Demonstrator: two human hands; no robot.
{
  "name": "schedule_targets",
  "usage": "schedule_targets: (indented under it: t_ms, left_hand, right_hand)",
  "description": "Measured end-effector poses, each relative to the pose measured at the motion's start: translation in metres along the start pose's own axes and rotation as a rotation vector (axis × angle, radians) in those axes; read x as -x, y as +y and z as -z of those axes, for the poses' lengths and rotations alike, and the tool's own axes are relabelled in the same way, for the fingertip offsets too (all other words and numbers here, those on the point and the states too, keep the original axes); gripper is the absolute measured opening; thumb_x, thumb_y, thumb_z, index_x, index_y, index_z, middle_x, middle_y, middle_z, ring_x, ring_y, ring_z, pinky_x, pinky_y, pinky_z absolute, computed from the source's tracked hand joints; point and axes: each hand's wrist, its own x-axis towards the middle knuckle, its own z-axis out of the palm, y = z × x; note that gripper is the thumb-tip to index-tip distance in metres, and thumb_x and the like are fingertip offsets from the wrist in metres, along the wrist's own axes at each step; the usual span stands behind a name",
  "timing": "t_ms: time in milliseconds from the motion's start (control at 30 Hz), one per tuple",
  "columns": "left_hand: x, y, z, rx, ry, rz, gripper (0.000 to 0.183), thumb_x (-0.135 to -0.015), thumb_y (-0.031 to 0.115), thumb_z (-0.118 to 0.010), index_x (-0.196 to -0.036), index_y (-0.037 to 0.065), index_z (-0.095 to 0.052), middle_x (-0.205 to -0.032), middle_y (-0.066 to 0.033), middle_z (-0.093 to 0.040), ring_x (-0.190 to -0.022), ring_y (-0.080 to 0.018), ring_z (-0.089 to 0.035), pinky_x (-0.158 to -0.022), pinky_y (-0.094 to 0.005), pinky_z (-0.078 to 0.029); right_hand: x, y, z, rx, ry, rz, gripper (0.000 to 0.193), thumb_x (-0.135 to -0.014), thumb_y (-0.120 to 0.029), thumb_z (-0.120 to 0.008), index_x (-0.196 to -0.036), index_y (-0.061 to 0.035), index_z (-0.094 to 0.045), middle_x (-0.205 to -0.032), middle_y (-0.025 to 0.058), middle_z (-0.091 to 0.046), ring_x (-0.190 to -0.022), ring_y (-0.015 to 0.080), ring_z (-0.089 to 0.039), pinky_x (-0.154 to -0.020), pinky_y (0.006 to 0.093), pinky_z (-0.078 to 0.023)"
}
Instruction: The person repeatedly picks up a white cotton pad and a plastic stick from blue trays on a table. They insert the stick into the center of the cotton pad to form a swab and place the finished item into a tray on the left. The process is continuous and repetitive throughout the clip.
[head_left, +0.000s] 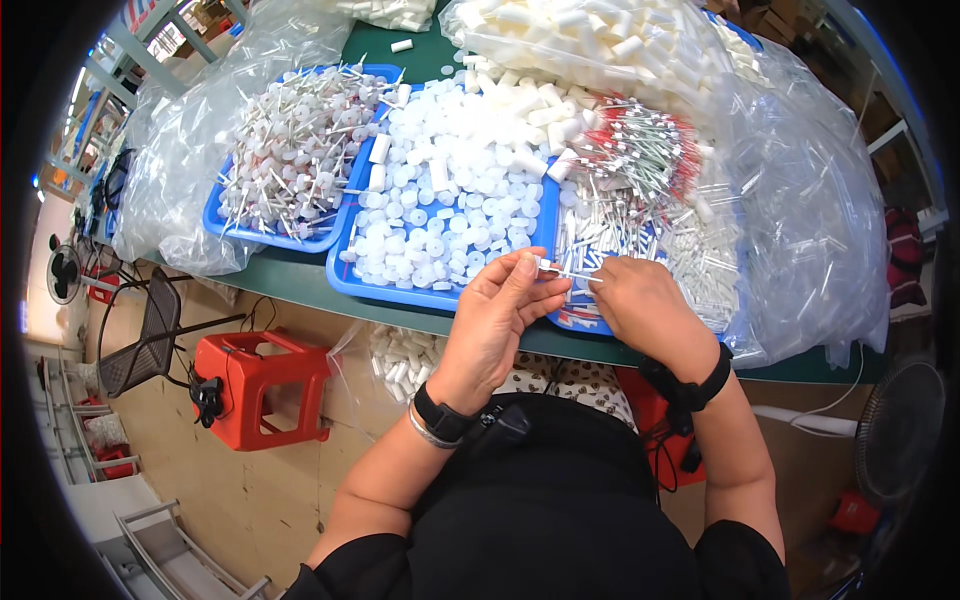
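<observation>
My left hand (503, 305) is closed in a pinch between thumb and forefinger on a small white plastic cap (544, 265). From the right, my right hand (640, 300) pinches a thin white stick (582, 276), whose tip points at the cap. Whether the two touch is too small to tell. Both hands are over the near edge of the right blue tray (578, 324), which holds many thin white sticks (610, 232) and a heap of thin red-tipped pieces (645, 150). Translucent white round caps (430, 240) fill the middle blue tray (395, 293), beside my left hand.
Stick-and-cap pieces (300, 150) heap in the left blue tray (265, 236). White cylinders (610, 45) spill from a bag at the back. Clear plastic bags (810, 210) flank the green table (300, 280). A red stool (262, 390) and a fan (900, 430) stand below.
</observation>
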Motion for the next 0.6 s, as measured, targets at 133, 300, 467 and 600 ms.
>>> schedule_targets:
  t_ms: [133, 300, 467, 600]
  left_hand:
    - [0.002, 0.001, 0.001, 0.001, 0.014, -0.018, 0.033, -0.098, 0.026, -0.061, -0.119, 0.001, -0.057, -0.103, -0.0105, -0.065, -0.1, -0.0222, -0.067, -0.086, -0.0321, -0.056]
    - [0.001, -0.002, 0.0, -0.002, -0.003, -0.008, 0.032, -0.097, 0.026, -0.061, -0.118, 0.001, -0.058, -0.102, -0.0114, -0.066, -0.1, -0.0222, -0.067, -0.087, -0.0319, -0.056]
    - [0.001, -0.006, -0.001, -0.012, -0.032, -0.008, 0.03, -0.098, 0.023, -0.061, -0.118, 0.001, -0.058, -0.104, -0.0117, -0.066, -0.1, -0.0218, -0.067, -0.087, -0.0313, -0.056]
    - [0.006, -0.012, -0.006, -0.103, -0.061, 0.017, 0.034, -0.098, 0.02, -0.06, -0.124, -0.001, -0.057, -0.109, -0.0123, -0.065, -0.101, -0.0206, -0.066, -0.088, -0.0301, -0.055]
  right_hand:
    - [0.003, -0.003, 0.017, -0.355, 0.026, -0.207, 0.006, -0.082, -0.004, -0.063, -0.083, -0.001, -0.058, -0.075, 0.0109, -0.062, -0.064, 0.0249, -0.063, -0.059, 0.0357, -0.05]
    - [0.014, -0.011, 0.024, -0.687, 0.118, -0.348, 0.009, -0.088, -0.004, -0.065, -0.094, 0.0009, -0.06, -0.075, 0.0081, -0.063, -0.062, 0.0136, -0.06, -0.059, 0.0265, -0.047]
    - [0.015, -0.013, 0.021, -0.645, 0.191, -0.267, 0.01, -0.089, -0.004, -0.065, -0.095, 0.0005, -0.06, -0.074, 0.0082, -0.063, -0.061, 0.0141, -0.061, -0.057, 0.0269, -0.048]
    - [0.014, -0.014, 0.015, -0.631, 0.208, -0.203, 0.011, -0.094, -0.007, -0.061, -0.099, 0.0016, -0.06, -0.073, 0.0078, -0.063, -0.063, 0.0131, -0.063, -0.058, 0.0267, -0.049]
